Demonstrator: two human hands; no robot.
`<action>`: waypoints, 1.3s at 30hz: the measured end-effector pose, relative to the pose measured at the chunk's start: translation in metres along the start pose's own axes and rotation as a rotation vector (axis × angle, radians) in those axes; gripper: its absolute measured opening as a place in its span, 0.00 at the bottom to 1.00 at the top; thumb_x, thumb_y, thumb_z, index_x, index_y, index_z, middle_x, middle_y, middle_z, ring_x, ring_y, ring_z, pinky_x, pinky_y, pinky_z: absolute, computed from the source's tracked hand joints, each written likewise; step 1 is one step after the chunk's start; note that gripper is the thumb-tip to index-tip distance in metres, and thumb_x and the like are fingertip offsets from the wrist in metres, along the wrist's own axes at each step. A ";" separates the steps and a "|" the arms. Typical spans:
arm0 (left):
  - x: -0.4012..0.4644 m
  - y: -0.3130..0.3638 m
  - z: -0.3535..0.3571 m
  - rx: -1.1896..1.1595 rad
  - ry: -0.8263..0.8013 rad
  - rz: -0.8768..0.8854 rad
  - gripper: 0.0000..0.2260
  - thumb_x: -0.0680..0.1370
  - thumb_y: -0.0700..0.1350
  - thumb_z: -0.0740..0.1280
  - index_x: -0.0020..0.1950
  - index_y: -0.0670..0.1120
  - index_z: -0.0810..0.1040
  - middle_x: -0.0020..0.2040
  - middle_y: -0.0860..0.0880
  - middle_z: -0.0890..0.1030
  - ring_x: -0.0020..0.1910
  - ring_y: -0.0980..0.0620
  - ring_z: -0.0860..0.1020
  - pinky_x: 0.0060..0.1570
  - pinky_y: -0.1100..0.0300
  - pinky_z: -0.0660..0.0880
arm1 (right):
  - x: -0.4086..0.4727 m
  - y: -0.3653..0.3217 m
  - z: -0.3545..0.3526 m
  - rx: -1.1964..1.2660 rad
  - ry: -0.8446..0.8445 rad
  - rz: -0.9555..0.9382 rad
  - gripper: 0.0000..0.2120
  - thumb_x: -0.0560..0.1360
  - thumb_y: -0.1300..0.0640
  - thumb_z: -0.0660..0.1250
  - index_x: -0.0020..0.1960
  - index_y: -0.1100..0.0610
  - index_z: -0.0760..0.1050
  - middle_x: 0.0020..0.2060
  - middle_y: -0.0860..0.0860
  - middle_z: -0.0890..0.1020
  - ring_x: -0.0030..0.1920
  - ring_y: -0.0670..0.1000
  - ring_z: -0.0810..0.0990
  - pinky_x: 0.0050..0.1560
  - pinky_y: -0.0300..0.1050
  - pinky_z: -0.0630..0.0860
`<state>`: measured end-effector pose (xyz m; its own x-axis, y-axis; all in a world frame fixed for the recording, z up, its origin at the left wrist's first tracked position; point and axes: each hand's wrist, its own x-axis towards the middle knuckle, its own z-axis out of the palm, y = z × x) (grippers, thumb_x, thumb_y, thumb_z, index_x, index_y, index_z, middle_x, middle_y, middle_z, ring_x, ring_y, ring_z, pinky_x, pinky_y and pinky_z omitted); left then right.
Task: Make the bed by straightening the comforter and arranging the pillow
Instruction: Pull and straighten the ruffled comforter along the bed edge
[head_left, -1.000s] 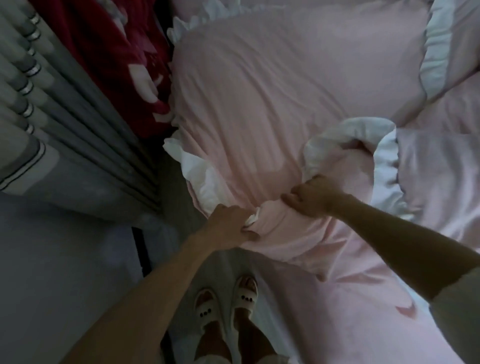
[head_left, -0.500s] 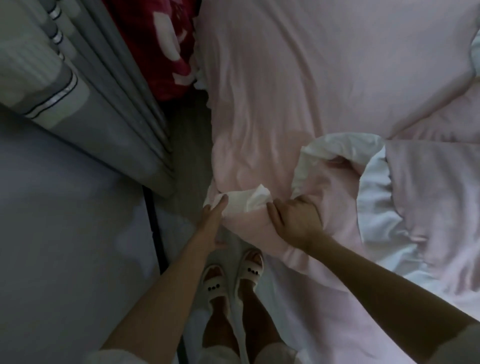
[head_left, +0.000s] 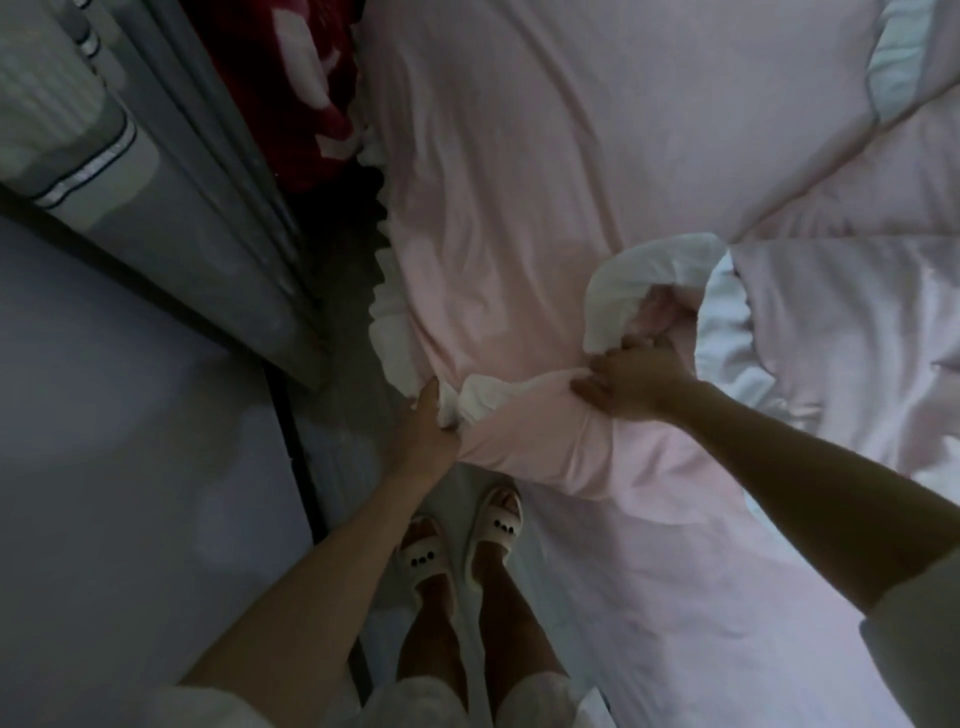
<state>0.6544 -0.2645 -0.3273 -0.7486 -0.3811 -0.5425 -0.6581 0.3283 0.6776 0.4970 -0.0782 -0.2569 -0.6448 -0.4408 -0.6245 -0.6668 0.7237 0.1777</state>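
Observation:
A pink comforter (head_left: 519, 182) with a white ruffled edge covers the bed across the upper and right part of the view. My left hand (head_left: 428, 426) is closed on the white ruffle at the comforter's near corner, by the bed's side. My right hand (head_left: 628, 384) grips a bunched pink fold further right, just below a turned-back white flap (head_left: 639, 280). More pink bedding with a white frill (head_left: 857, 338) lies at the right. I cannot tell a pillow apart from the bedding.
Grey pleated curtains (head_left: 208, 156) hang at the left, beside a red and white patterned blanket (head_left: 301, 88). My feet in white slippers (head_left: 457, 540) stand on the pale floor (head_left: 130, 441) in the narrow gap by the bed.
My left hand went from open fingers against the ruffle to closed on it. My right hand moved right along the fold. The corner is now pulled out toward me.

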 end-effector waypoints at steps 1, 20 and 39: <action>-0.004 0.002 0.001 0.111 0.052 -0.006 0.28 0.76 0.44 0.64 0.74 0.49 0.58 0.76 0.41 0.57 0.73 0.39 0.60 0.66 0.48 0.66 | -0.011 -0.006 0.007 0.086 0.041 0.018 0.22 0.78 0.41 0.51 0.59 0.55 0.73 0.58 0.56 0.79 0.63 0.58 0.72 0.61 0.56 0.65; -0.073 0.010 0.058 0.592 -0.277 0.179 0.23 0.74 0.54 0.65 0.67 0.48 0.68 0.67 0.41 0.68 0.63 0.40 0.69 0.63 0.47 0.69 | -0.066 0.047 0.031 0.176 0.123 0.210 0.19 0.77 0.51 0.58 0.64 0.60 0.67 0.58 0.60 0.78 0.58 0.61 0.77 0.56 0.51 0.71; -0.209 0.008 0.138 -0.378 -0.052 -0.154 0.29 0.76 0.32 0.60 0.75 0.43 0.55 0.73 0.43 0.64 0.72 0.44 0.64 0.71 0.55 0.61 | -0.198 0.017 0.100 -0.048 0.146 -0.118 0.38 0.70 0.29 0.49 0.75 0.46 0.51 0.74 0.54 0.61 0.74 0.57 0.57 0.71 0.65 0.49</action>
<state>0.7940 -0.0626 -0.2773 -0.6531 -0.3539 -0.6695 -0.6941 -0.0739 0.7161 0.6504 0.0747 -0.2058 -0.6064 -0.5958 -0.5267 -0.7557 0.6378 0.1486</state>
